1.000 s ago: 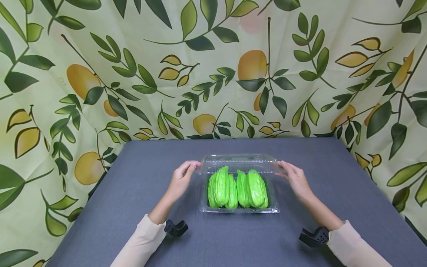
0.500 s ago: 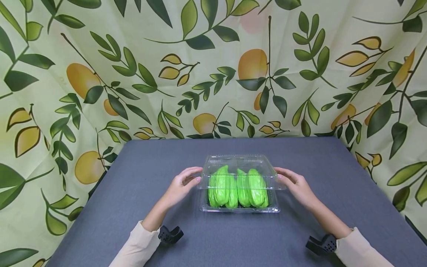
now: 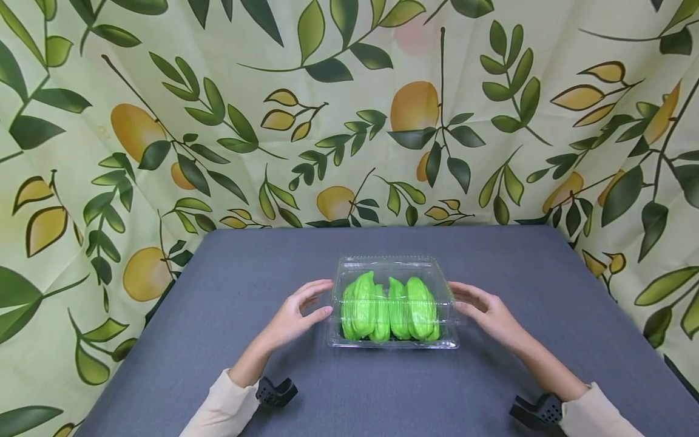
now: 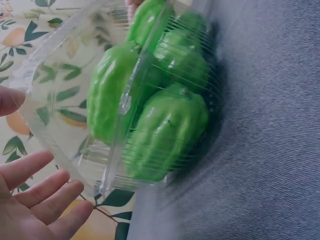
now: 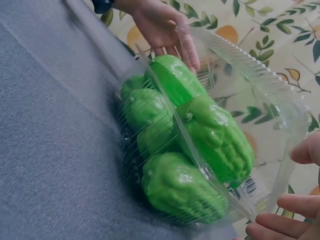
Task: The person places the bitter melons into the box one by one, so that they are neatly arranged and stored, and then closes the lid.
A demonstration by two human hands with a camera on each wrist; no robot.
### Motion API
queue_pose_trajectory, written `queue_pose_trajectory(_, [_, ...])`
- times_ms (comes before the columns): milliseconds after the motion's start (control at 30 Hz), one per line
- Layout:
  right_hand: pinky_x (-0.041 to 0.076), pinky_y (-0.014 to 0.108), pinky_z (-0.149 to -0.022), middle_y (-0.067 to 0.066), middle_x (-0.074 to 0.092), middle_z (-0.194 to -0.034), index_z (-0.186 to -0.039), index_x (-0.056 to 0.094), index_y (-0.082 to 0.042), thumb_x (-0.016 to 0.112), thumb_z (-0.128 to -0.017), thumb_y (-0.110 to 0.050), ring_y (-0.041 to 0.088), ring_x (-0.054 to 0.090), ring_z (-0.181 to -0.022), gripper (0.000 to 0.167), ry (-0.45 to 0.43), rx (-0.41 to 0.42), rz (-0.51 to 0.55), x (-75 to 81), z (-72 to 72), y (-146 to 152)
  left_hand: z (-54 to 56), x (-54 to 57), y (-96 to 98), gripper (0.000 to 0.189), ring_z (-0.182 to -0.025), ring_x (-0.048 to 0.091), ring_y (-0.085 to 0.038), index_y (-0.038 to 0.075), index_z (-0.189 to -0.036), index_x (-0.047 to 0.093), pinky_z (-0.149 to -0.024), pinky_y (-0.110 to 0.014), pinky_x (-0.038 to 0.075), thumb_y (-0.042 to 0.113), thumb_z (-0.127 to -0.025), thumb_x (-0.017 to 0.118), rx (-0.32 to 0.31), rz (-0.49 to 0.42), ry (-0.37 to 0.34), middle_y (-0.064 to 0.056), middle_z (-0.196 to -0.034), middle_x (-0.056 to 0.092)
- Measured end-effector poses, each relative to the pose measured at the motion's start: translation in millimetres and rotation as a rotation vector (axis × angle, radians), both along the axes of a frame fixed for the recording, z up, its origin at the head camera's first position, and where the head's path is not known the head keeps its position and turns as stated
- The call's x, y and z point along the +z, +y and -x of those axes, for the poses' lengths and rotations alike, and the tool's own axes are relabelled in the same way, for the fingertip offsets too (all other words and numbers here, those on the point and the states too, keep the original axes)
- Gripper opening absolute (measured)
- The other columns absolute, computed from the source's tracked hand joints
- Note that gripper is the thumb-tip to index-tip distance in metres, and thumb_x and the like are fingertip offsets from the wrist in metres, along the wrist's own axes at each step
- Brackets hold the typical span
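Observation:
A clear plastic clamshell box lies on the table, holding several bright green, ribbed gourds that look like bitter melons. Its hinged lid slants down over them, the front edge still raised above the base. My left hand is at the lid's left side, fingers extended and thumb tip by the lid's edge in the left wrist view. On the opposite side, my right hand has its thumb and straight fingers at the lid's rim, with fingertips right at a corner in the right wrist view.
Dark grey-blue cloth covers the table. Behind and beside it hangs a curtain printed with leaves and orange fruit. A black wrist device sits at the left cuff, and another black wrist device at the right.
The lid has swung down toward me, from nearly upright to slanting over the gourds. Both hands came lower with it, and their fingers have spread from its edges. The base stayed put.

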State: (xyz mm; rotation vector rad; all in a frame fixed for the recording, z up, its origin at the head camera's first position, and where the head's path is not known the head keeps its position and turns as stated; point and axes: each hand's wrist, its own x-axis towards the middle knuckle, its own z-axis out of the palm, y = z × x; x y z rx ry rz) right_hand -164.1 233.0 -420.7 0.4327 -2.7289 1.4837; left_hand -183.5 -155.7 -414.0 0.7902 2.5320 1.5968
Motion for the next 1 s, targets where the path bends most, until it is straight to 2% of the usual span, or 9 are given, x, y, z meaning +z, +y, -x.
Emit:
queue_pose_trajectory(200, [0.052,0.017,-0.084,0.028,0.050,-0.139,-0.142,0.042,0.002,0.055,-0.097,-0.015,-0.025,0.041,-0.111,0.050,0.005,0.095,0.017,-2.5,-4.4,4,-3.3,-3.8,-0.6,0.048,-0.133,0.047,-0.036,0.000,-0.136,0.051,-0.106,-0.049,0.044,0.012,-0.092,0.063,-0.013,0.017,0.051,-0.021,-0.144,0.047])
queue_pose_trajectory(367, [0.052,0.016,-0.085,0.031,0.047,-0.141,-0.143,0.039,0.004,0.057,-0.096,-0.012,-0.024,0.042,-0.113,0.053,0.019,0.141,0.032,-5.1,-8.1,6,-6.9,-5.5,0.7,0.050,-0.131,0.049,-0.029,0.000,-0.136,0.050,-0.105,-0.049,0.046,0.011,-0.090,0.066,-0.012,0.010,0.068,-0.020,-0.143,0.049])
queue_pose_trajectory(667, [0.050,0.011,-0.087,0.037,0.044,-0.139,-0.144,0.033,0.008,0.061,-0.092,-0.007,-0.026,0.039,-0.113,0.061,0.020,0.181,0.084,-13.9,-13.9,5,-14.0,-12.8,3.5,0.058,-0.130,0.047,-0.039,-0.004,-0.138,0.044,-0.100,-0.052,0.048,0.007,-0.087,0.068,-0.027,-0.007,0.070,-0.023,-0.142,0.046])
queue_pose_trajectory(833, [0.050,0.011,-0.086,0.039,0.044,-0.136,-0.144,0.031,0.010,0.061,-0.091,-0.003,-0.025,0.041,-0.113,0.062,0.041,0.197,0.120,-18.6,-16.2,3,-16.6,-17.2,4.3,0.058,-0.130,0.047,-0.039,-0.003,-0.138,0.044,-0.100,-0.050,0.049,0.008,-0.086,0.069,-0.016,-0.015,0.070,-0.022,-0.142,0.044])
queue_pose_trajectory(1000, [0.049,0.010,-0.085,0.041,0.045,-0.133,-0.143,0.029,0.012,0.060,-0.092,-0.003,-0.025,0.042,-0.112,0.062,0.023,0.175,0.147,-24.4,-19.0,1,-17.6,-21.6,5.5,0.059,-0.129,0.048,-0.039,-0.001,-0.137,0.046,-0.101,-0.051,0.049,0.007,-0.084,0.072,0.001,-0.032,0.059,-0.023,-0.141,0.043])
